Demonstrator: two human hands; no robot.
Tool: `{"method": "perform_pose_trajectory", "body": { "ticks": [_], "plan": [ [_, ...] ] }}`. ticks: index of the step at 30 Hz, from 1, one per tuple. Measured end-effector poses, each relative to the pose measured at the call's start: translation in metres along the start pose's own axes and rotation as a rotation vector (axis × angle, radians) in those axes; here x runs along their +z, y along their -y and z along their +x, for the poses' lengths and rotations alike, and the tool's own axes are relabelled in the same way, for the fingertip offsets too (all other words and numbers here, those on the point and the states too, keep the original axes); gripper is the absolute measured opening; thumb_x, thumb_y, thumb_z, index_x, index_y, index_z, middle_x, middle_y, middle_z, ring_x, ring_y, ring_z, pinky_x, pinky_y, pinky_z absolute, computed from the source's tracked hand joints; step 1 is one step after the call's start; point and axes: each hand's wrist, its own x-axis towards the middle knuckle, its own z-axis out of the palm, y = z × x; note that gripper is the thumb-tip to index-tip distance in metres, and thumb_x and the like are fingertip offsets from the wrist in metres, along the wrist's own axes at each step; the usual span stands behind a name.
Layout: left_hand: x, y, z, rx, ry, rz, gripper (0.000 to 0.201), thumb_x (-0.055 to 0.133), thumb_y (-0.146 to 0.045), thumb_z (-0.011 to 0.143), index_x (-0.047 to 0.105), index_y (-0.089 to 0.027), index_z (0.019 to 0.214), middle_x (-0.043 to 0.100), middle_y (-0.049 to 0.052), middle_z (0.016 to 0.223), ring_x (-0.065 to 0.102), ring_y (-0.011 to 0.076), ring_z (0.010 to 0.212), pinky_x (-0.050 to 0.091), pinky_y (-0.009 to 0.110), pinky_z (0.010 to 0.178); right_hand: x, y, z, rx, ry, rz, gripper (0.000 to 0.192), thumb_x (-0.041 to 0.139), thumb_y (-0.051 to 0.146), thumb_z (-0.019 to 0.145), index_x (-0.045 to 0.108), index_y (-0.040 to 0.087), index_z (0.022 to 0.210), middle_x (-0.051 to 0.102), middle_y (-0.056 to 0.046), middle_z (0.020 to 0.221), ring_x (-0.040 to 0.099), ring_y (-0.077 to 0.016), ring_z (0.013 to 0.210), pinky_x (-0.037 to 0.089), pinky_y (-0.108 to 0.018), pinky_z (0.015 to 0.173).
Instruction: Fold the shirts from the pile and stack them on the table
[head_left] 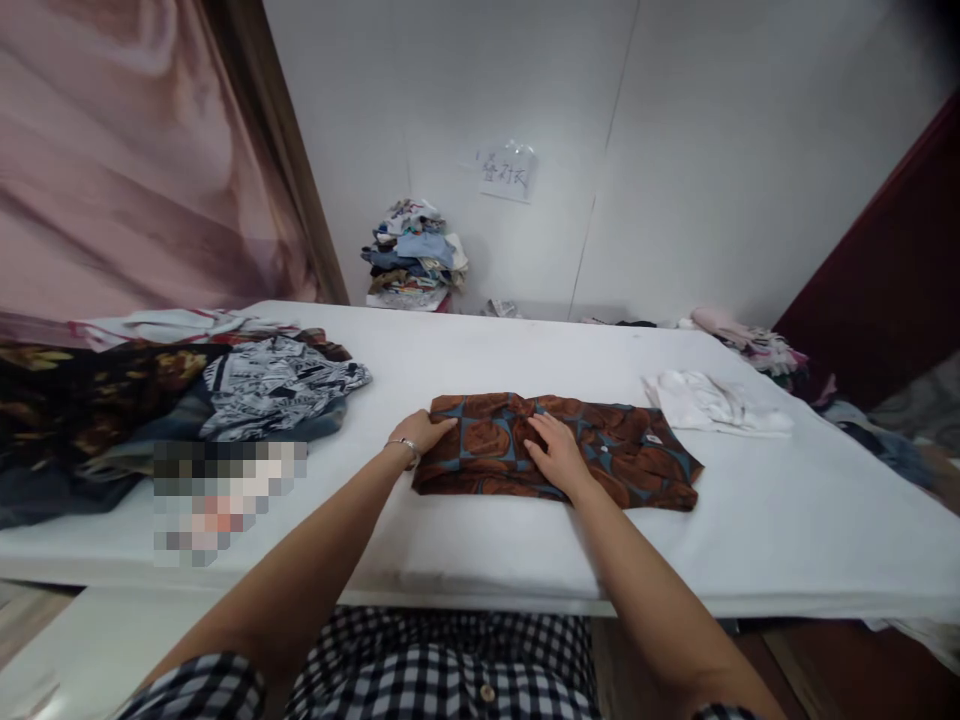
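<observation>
Head view: our left hand [421,431] rests flat on the left edge of the folded brown shirt [637,455], and our right hand [556,452] lies spread on its middle. The shirt sits near the counter's [787,520] front edge, with bare white surface between it and the clothes pile [277,390] to the left and white garment [712,402] to the right.

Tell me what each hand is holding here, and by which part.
Left hand rests on the left end of the folded brown shirt; right hand lies flat on its middle. Neither closes a grip; both press it to the table.
</observation>
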Motion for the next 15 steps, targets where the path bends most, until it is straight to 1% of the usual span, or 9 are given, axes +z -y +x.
{"method": "perform_pose_trajectory", "body": {
  "ticks": [2,3,5,6,8,11,13,15],
  "plan": [
    [0.009,-0.009,0.001,0.036,-0.003,-0.029,0.044,0.068,-0.05,0.071,0.066,-0.019,0.102,0.074,0.012,0.1,0.069,0.0287,0.094,0.052,0.033,0.076,-0.003,0.006,-0.001,-0.001,0.026,-0.006,0.044,0.054,0.034,0.089,0.06,0.02,0.13,0.056,-0.013,0.138,0.042,-0.0305,0.136,0.029,-0.055,0.112],
    [0.011,-0.013,0.001,0.051,-0.019,-0.043,0.041,0.068,-0.043,0.072,0.064,-0.019,0.105,0.073,0.011,0.103,0.069,0.0271,0.095,0.052,0.031,0.077,-0.004,0.008,-0.001,-0.001,0.049,-0.006,0.043,0.054,0.033,0.089,0.06,0.02,0.13,0.057,-0.013,0.137,0.043,-0.0301,0.135,0.028,-0.056,0.112],
    [0.006,-0.015,0.002,0.066,-0.061,-0.065,0.041,0.065,-0.033,0.074,0.06,-0.018,0.112,0.072,0.011,0.108,0.068,0.0254,0.098,0.051,0.03,0.079,-0.008,0.012,-0.002,-0.004,0.096,-0.002,0.042,0.054,0.032,0.089,0.06,0.02,0.129,0.059,-0.013,0.135,0.047,-0.0287,0.132,0.028,-0.055,0.111],
    [0.0,-0.011,0.004,0.072,-0.083,-0.076,0.042,0.063,-0.032,0.076,0.058,-0.018,0.115,0.071,0.011,0.11,0.067,0.0251,0.099,0.051,0.031,0.08,-0.01,0.013,-0.003,-0.006,0.109,-0.003,0.041,0.054,0.031,0.09,0.06,0.02,0.128,0.06,-0.013,0.134,0.049,-0.0278,0.131,0.028,-0.055,0.112],
    [-0.016,0.005,0.009,0.065,-0.125,-0.086,0.043,0.061,-0.033,0.079,0.055,-0.018,0.119,0.07,0.01,0.112,0.066,0.025,0.101,0.051,0.032,0.082,-0.013,0.015,-0.003,-0.008,0.117,-0.011,0.04,0.054,0.03,0.09,0.06,0.02,0.128,0.06,-0.012,0.133,0.049,-0.0264,0.13,0.028,-0.053,0.112],
    [-0.037,0.044,0.018,-0.011,-0.17,-0.055,0.044,0.065,-0.031,0.076,0.056,-0.016,0.116,0.07,0.011,0.107,0.066,0.0288,0.098,0.051,0.036,0.081,-0.014,0.021,-0.003,-0.007,0.16,-0.028,0.039,0.055,0.027,0.09,0.06,0.02,0.128,0.061,-0.013,0.132,0.052,-0.0253,0.127,0.031,-0.05,0.111],
    [-0.043,0.07,0.022,-0.077,-0.158,-0.037,0.039,0.069,-0.028,0.072,0.059,-0.014,0.107,0.071,0.012,0.1,0.066,0.031,0.093,0.051,0.037,0.079,-0.014,0.027,0.0,-0.002,0.201,-0.043,0.039,0.056,0.026,0.09,0.06,0.019,0.128,0.061,-0.013,0.132,0.053,-0.0256,0.126,0.034,-0.049,0.109],
    [-0.041,0.09,0.022,-0.13,-0.134,-0.055,0.031,0.071,-0.029,0.069,0.06,-0.015,0.095,0.071,0.01,0.091,0.067,0.0303,0.087,0.051,0.036,0.075,-0.012,0.038,0.005,0.001,0.205,-0.062,0.04,0.055,0.029,0.09,0.059,0.02,0.129,0.056,-0.014,0.138,0.047,-0.0271,0.132,0.032,-0.051,0.11]
  ]
}}
